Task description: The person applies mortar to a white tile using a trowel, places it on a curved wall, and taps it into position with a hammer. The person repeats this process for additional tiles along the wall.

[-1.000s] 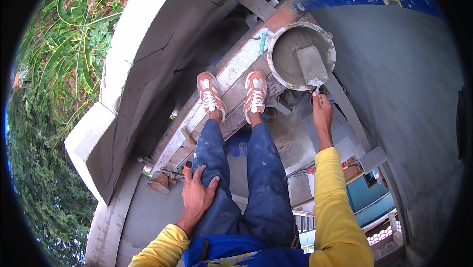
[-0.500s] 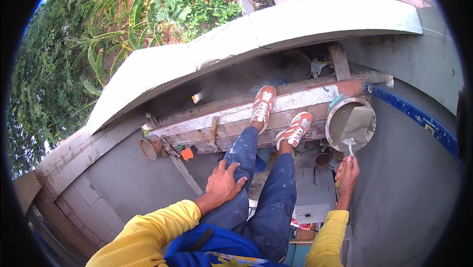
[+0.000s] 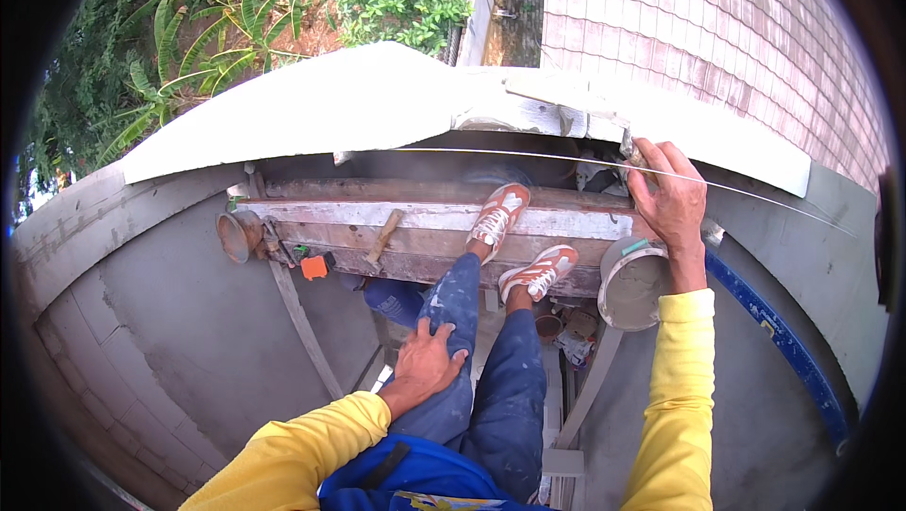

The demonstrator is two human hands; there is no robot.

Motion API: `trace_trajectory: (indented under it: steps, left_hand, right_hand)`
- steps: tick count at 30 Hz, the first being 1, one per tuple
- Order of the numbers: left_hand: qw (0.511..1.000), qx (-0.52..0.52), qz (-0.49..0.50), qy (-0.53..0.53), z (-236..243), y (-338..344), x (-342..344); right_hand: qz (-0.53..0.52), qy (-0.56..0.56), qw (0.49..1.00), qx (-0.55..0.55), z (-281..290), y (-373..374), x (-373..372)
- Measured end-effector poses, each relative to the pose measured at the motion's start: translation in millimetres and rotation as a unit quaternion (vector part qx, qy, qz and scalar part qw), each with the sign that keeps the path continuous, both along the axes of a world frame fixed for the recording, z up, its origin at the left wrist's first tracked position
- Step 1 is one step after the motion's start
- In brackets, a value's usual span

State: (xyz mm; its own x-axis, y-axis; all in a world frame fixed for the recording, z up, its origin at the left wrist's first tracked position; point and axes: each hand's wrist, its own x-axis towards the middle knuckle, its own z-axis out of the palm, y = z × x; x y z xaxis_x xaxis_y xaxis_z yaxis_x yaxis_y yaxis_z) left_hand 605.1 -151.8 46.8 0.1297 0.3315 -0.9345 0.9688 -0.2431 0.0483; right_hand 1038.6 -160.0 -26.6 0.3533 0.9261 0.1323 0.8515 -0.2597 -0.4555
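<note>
My right hand is closed round the handle of a trowel, up at the inner edge of the pale wall top. The trowel's blade is hard to make out against the bright wall. A taut string crosses in front of that hand. Below the wrist, a round bucket of grey mortar stands by the plank's right end. My left hand lies on my left thigh, its fingers apart and holding nothing.
My shoes stand on a narrow plank scaffold beside a hammer. An orange object and a dirty bucket sit at the left end. A long blue bar leans at right. Beyond the wall are plants and a tiled roof.
My right hand has lifted the trowel from the mortar bucket, up and forward to the wall's edge. The view has shifted forward. My left hand stays on the thigh.
</note>
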Motion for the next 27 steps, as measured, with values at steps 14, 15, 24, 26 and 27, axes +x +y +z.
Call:
trace_trajectory:
  steps: [14,15,24,26,27]
  left_hand:
    - [0.999,-0.012,0.032,-0.01,-1,8,-8]
    - [0.999,-0.011,0.03,-0.01,-1,9,-7]
    - [1.0,-0.013,-0.001,0.009,-1,13,1]
    - [1.0,-0.013,-0.004,0.01,-1,12,3]
    - [1.0,-0.013,-0.005,0.006,-1,12,3]
  right_hand:
    - [-0.083,-0.12,0.986,-0.079,2,-45,25]
    - [-0.099,-0.118,0.984,-0.086,2,-53,28]
    - [-0.058,-0.143,0.985,-0.076,-2,-45,39]
    - [-0.077,-0.147,0.981,-0.097,1,-51,46]
    - [-0.085,-0.15,0.979,-0.108,3,-56,51]
